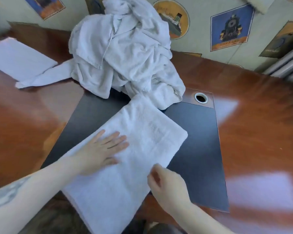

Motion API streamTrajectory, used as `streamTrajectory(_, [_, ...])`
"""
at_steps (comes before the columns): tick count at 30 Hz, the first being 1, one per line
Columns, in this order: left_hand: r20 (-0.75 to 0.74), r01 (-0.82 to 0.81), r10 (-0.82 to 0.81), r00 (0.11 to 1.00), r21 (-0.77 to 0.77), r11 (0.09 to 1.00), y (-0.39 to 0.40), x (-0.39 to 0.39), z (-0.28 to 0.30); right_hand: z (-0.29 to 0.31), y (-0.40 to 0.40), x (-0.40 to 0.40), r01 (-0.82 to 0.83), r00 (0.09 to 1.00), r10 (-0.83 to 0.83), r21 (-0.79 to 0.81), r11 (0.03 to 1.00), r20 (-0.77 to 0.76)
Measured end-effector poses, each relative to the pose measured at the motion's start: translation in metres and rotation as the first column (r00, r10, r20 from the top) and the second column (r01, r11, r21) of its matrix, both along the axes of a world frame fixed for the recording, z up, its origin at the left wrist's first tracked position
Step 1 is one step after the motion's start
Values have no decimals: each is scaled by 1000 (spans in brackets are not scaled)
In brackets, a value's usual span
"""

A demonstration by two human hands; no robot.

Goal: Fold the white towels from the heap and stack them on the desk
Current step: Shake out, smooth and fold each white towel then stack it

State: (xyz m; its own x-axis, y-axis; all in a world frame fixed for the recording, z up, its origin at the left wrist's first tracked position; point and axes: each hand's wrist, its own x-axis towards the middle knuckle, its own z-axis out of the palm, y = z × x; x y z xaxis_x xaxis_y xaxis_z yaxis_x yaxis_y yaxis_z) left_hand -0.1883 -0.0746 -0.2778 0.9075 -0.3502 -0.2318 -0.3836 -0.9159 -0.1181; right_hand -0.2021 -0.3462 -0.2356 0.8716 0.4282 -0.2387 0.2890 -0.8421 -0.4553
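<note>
Folded white towel (125, 159) lies diagonally on the dark desk mat (198, 149), near end hanging past the counter (260, 132) front edge. Left hand (100, 152) lies flat on it, fingers straight and slightly spread. Right hand (167, 184) at the towel's right edge, fingers curled; blurred, so cannot tell whether they pinch the cloth. Towel heap (123, 51) sits behind, touching the towel's far corner. Stack of folded towels (19, 58) at far left. Cable grommet (200, 98) beside the heap.
</note>
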Motion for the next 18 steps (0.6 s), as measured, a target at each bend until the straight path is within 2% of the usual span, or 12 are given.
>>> streamTrajectory(1, [11,-156,157,988,-41,987,-12,-9,1,-3,5,13,-67,986,46,128,990,162])
streamTrajectory(2, [18,-336,341,940,-133,933,-32,-20,-2,-7,16,26,-191,958,141,190,963,248])
streamTrajectory(4, [-17,-646,669,743,-281,710,-81,-41,-8,-24,37,43,-547,821,518,71,834,242])
streamTrajectory(5, [-21,-721,752,658,-305,622,-102,-51,-13,-34,42,52,-674,719,669,-47,738,189])
streamTrajectory(6, [13,-752,793,609,-311,582,-117,-60,-16,-43,40,65,-736,644,751,-151,660,144])
streamTrajectory(7, [37,-774,821,569,-312,551,-125,-68,-18,-52,32,82,-732,627,766,-230,642,144])
streamTrajectory(10, [69,-837,880,469,-282,468,-129,-82,-22,-56,7,138,-468,823,543,-342,815,167])
streamTrajectory(12, [55,-874,916,396,-282,395,-123,-83,-24,-48,13,157,-340,869,442,-384,858,220])
streamTrajectory(14, [52,-891,936,348,-293,347,-112,-75,-23,-44,42,153,-301,843,421,-354,885,336])
streamTrajectory(15, [48,-892,941,335,-307,333,-106,-68,-22,-42,61,145,-353,821,455,-320,879,345])
streamTrajectory(16, [43,-889,941,335,-318,330,-99,-62,-21,-43,79,136,-470,767,556,-308,827,321])
streamTrajectory(18, [30,-882,936,351,-323,342,-89,-54,-19,-51,104,116,-701,590,777,-337,628,221])
